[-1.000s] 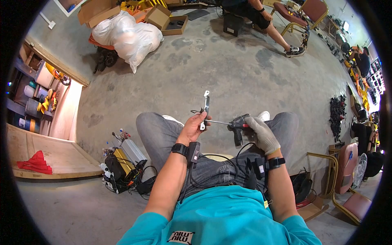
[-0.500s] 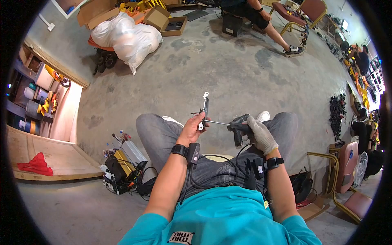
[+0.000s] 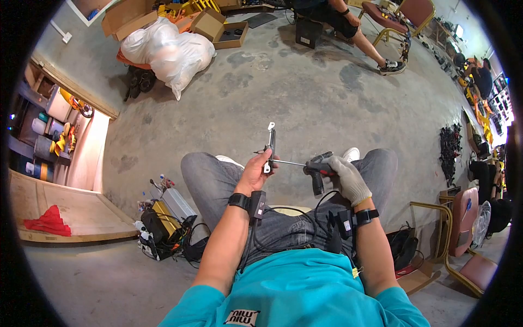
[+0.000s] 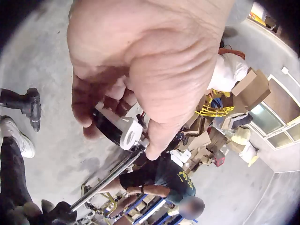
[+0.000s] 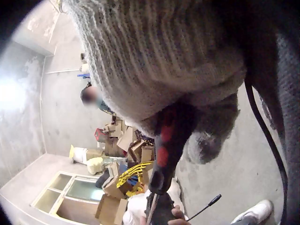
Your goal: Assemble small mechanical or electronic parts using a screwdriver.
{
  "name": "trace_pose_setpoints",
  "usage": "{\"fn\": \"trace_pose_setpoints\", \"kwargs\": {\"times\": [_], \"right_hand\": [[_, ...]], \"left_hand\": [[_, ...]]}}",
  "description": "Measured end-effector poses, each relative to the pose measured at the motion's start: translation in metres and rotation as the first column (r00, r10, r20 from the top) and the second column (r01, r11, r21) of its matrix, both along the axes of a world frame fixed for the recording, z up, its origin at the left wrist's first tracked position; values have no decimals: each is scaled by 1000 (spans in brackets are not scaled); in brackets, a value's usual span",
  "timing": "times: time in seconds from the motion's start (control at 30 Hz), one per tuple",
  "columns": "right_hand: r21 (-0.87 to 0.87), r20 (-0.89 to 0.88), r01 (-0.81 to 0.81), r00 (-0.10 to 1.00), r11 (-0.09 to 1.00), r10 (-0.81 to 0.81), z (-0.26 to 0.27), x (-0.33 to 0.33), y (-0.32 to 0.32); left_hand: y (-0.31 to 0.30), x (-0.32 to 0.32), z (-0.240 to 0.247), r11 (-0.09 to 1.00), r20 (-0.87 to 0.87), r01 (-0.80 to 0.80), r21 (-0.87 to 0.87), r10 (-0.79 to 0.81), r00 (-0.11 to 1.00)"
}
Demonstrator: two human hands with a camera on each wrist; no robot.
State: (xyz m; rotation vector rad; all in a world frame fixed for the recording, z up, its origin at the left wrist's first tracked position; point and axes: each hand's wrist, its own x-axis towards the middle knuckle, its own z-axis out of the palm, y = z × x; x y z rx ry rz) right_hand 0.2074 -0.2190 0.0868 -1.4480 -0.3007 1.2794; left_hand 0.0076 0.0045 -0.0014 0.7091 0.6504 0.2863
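My bare left hand (image 3: 252,175) pinches a slim black part with white ends (image 3: 267,168) between thumb and fingers. In the left wrist view, a white tab (image 4: 131,136) sticks out past my fingertips. My gloved right hand (image 3: 351,182) grips the black and red handle of a screwdriver (image 5: 165,140). Its long metal shaft (image 4: 105,183) runs across to the part, with its tip right at the white tab beside my left thumb. A black cordless drill (image 4: 32,107) lies on the floor below, and the screwdriver overlaps it in the head view.
Cables (image 3: 297,210) run from the wrist devices over my lap. Left of my knee stand metal boxes with wires (image 3: 177,201). Ahead are a white bag (image 3: 177,52), an open carton (image 3: 231,35) and a seated person's leg (image 3: 370,52). A chair (image 3: 463,223) stands at right.
The screwdriver handle has turned in my right hand: its red patch goes out of sight, then shows again. The part in my left hand has shifted slightly left.
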Motion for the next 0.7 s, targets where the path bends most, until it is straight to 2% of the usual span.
{"fn": "trace_pose_setpoints", "kwargs": {"times": [0.07,0.17,0.3,0.37,0.4,0.47,0.5,0.57,0.7], "right_hand": [[155,-30,53,998,987,-49,7,-2,1],[225,-16,126,992,966,-126,15,-2,1],[164,-54,124,992,979,-117,0,3,-1],[-6,16,-40,999,999,40,-10,6,-1],[-6,15,-40,999,999,40,-9,6,-1],[142,-48,40,998,989,-34,-1,3,0],[141,-48,40,998,989,-34,7,-1,1],[232,-3,186,982,955,-191,21,-7,4],[169,-71,214,976,962,-205,12,-5,2]], "left_hand": [[0,0,1,999,-10,-34,-9,33,999],[0,0,0,1000,7,-17,-3,17,1000],[0,1,-3,999,11,28,19,-28,1000],[1,1,-7,999,23,34,22,-34,999],[1,1,-7,1000,19,4,6,-5,1000],[2,0,-7,1000,13,-26,-11,26,1000],[2,0,-5,1000,5,-23,-7,23,1000],[1,0,-4,1000,-4,-21,-3,21,1000],[-1,2,-5,1000,8,23,18,-23,1000]]}}
